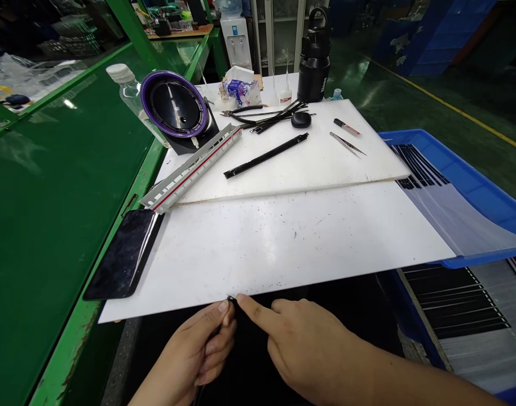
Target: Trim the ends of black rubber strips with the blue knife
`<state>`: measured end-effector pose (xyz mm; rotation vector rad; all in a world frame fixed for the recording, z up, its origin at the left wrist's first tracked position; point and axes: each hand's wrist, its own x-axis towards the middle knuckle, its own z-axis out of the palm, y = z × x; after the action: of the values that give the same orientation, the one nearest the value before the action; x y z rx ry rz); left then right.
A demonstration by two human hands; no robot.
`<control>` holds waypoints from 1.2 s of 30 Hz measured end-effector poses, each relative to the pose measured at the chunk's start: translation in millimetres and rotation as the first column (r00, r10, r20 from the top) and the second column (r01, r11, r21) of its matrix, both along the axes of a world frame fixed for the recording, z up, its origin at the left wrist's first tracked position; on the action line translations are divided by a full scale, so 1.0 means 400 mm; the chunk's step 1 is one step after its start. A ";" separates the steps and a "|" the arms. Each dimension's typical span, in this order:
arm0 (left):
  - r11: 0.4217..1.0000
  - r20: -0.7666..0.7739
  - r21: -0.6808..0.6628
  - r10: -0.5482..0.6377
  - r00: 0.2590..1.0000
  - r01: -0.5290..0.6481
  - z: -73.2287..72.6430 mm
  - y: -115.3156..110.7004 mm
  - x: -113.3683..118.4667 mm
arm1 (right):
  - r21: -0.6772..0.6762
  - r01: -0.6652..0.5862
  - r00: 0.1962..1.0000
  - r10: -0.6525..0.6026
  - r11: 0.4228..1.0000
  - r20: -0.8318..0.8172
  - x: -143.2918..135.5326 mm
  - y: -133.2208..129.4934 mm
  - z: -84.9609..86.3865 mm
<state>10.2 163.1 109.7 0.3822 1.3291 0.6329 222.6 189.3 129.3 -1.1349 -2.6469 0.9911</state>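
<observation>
My left hand [207, 341] is closed at the table's front edge, thumb and fingers pinching a thin black strip [230, 298]. Only the strip's small end shows above the fingertips, and a dark length hangs below the palm. My right hand [302, 338] is beside it, index finger stretched out with its tip at or very near the strip's end. The other right fingers are bent, and nothing shows in them. On the white foam board [346, 169] lie a long black strip [266, 155], tweezers [347, 144] and a small marker-like tool [346, 127].
A grey slotted rail [194, 169] leans by a round purple-rimmed fan [175, 104]. A tablet [122, 254] lies at the left edge. Behind are pliers [241, 114], dropper bottles [285, 95] and a black flask [314, 70]. Blue trays [486, 186] with black strips stand right.
</observation>
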 end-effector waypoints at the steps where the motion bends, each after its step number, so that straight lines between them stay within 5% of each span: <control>1: 1.000 -0.005 -0.002 -0.001 1.000 0.001 0.001 0.001 0.000 | 0.002 0.001 1.000 -0.001 1.000 -0.003 0.001 0.001 0.001; 15: 1.000 -0.020 -0.024 -0.015 1.000 0.014 0.006 0.006 -0.004 | 0.055 -0.024 0.987 0.015 0.998 0.160 -0.007 -0.002 -0.012; 23: 0.997 -0.013 -0.012 -0.074 0.997 0.074 0.015 0.018 -0.013 | 0.009 -0.067 0.998 0.068 0.998 -0.012 0.012 0.014 0.007; 36: 0.996 0.000 -0.026 -0.082 0.997 0.082 0.014 0.019 -0.018 | 0.079 -0.056 0.983 0.041 0.995 0.181 -0.006 -0.001 -0.011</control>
<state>3.1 170.6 115.4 0.4142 1.3144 0.5466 220.1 189.1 124.9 -1.1999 -2.8390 0.8121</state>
